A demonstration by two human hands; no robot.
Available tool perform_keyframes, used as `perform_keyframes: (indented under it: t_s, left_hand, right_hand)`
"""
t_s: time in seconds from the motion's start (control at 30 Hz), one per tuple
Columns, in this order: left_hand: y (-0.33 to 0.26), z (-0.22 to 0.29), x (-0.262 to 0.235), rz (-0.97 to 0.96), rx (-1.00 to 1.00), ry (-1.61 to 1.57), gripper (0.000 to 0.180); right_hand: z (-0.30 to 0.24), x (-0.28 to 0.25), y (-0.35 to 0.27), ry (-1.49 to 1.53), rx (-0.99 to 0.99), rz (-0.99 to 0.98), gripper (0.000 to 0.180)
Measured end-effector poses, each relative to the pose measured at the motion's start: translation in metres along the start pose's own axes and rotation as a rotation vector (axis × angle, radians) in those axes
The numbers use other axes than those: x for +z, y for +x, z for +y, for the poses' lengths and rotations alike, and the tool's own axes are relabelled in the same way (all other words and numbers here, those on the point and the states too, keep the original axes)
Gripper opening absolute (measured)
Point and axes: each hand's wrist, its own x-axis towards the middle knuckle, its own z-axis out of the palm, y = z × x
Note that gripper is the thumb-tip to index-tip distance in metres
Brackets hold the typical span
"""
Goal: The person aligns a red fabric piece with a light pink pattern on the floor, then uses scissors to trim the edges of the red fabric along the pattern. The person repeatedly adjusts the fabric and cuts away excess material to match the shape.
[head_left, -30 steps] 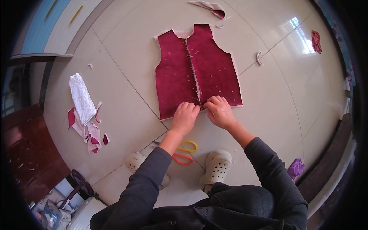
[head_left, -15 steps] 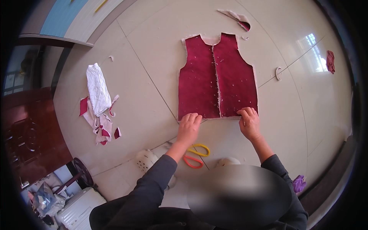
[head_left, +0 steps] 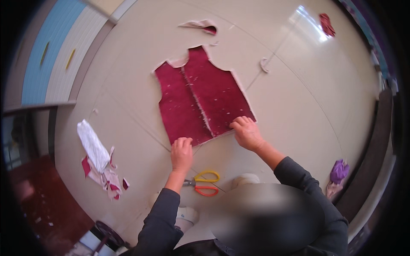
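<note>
A dark red vest-shaped cloth piece (head_left: pixel 224 91) with pale, fuzzy edges lies flat on the tiled floor, speckled with light lint along its middle seam. My left hand (head_left: pixel 182 154) grips its bottom hem near the left corner, fingers curled over the edge. At the right part of the same hem, my right hand (head_left: pixel 248 133) pinches the cloth between thumb and fingers. Scissors (head_left: pixel 195 182) with one yellow and one red handle lie on the floor below the hem, near my left wrist; their blades are partly hidden by my left arm.
Left of the vest piece sit a white folded cloth (head_left: pixel 93 145) and red-and-pale scraps (head_left: pixel 112 179). Another scrap (head_left: pixel 200 25) lies beyond the neckline. A reddish cloth (head_left: pixel 326 24) and a purple bundle (head_left: pixel 339 171) are on the right. A striped cabinet (head_left: pixel 36 64) stands far left.
The view has turned, so the vest piece now appears tilted and further left. Both hands stay on its bottom hem.
</note>
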Motion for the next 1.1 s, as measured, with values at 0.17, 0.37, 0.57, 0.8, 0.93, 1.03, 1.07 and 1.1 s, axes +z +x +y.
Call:
perform_keyframes:
  t_s: [0.17, 0.37, 0.57, 0.8, 0.93, 1.03, 1.07, 1.1]
  left_hand:
    - [0.065, 0.038, 0.002, 0.027, 0.202, -0.067, 0.026]
    - [0.107, 0.081, 0.023, -0.067, 0.263, -0.085, 0.024]
    - [0.162, 0.087, 0.048, -0.051, 0.179, -0.298, 0.02]
    - [0.256, 0.088, 0.067, -0.025, 0.051, -0.174, 0.016]
    - [0.266, 0.08, 0.067, -0.122, 0.097, -0.14, 0.008]
    - [0.263, 0.077, 0.062, -0.109, 0.118, -0.259, 0.006]
    - [0.263, 0.076, 0.061, -0.114, 0.133, -0.258, 0.007]
    - [0.263, 0.075, 0.06, -0.12, 0.149, -0.256, 0.008]
  right_hand:
    - [-0.005, -0.015, -0.017, 0.08, 0.064, 0.122, 0.025]
    - [0.019, -0.007, -0.045, 0.201, 0.526, 0.388, 0.014]
    - [0.04, -0.011, -0.043, 0.444, 0.763, 0.353, 0.016]
    - [0.04, -0.009, -0.027, 0.275, 0.776, 0.254, 0.016]
    - [0.043, -0.006, -0.03, 0.282, 0.719, 0.322, 0.013]
    - [0.043, -0.011, -0.035, 0.321, 0.696, 0.325, 0.012]
    - [0.041, -0.013, -0.036, 0.322, 0.684, 0.32, 0.012]
    - [0.041, -0.014, -0.036, 0.323, 0.673, 0.314, 0.012]
